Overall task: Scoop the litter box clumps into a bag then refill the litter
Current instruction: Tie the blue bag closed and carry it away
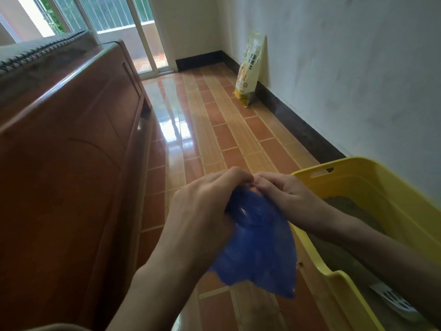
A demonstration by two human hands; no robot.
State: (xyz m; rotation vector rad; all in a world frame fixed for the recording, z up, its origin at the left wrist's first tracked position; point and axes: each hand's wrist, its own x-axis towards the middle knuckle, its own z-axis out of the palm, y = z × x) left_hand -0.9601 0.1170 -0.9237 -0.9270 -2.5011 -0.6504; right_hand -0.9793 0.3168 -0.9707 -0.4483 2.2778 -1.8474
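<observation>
A crumpled blue plastic bag [260, 244] hangs in front of me above the tiled floor. My left hand [202, 204] grips its top edge and my right hand [281, 192] pinches the same edge, fingertips of both hands touching. To the right stands the yellow litter box [372, 177] with grey litter [343, 204] inside. A white slotted scoop [393, 301] lies in the box at the lower right, partly hidden by my right forearm. A yellow-and-white litter sack [250, 70] leans upright against the far wall.
A brown wooden bed frame [71, 163] runs along the left side. The white wall [358, 68] with a dark baseboard lines the right. A strip of glossy orange tile floor [214, 130] lies between them, leading to a glass balcony door [143, 32].
</observation>
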